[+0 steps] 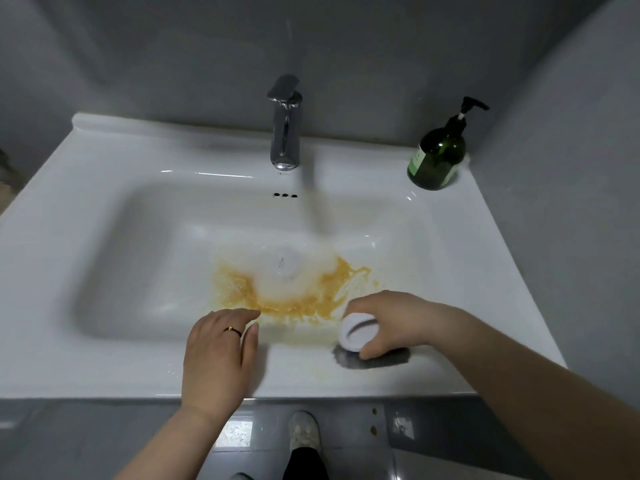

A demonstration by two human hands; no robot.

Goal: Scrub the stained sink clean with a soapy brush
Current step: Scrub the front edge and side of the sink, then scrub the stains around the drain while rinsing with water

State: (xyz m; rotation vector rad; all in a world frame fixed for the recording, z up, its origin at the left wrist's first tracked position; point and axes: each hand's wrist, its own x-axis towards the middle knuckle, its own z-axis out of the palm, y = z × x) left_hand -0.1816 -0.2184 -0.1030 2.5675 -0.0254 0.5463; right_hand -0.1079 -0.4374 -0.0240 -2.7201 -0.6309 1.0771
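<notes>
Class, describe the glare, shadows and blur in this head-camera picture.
Head view: glare streaks on the glossy white ceramic sink beside the chrome tap; the tap's shadow falls diagonally into the basin; the orange stain and white drain cover look soft, slightly blurred.

White one-piece sink [104, 161], rectangular basin with a flat rim all round. Chrome faucet [284, 133] stands on the back ledge, centre. Green pump bottle [438, 157] stands upright on the back-right corner. Three overflow holes [285, 195] sit in the basin's back wall. Yellow-brown stain [294, 306] spreads over the basin floor around the drain [284, 266], mostly on the near side. Brush [356, 332], white round top, dark bristles down, sits on the front rim right of centre, gripped by the right hand [391, 323].
</notes>
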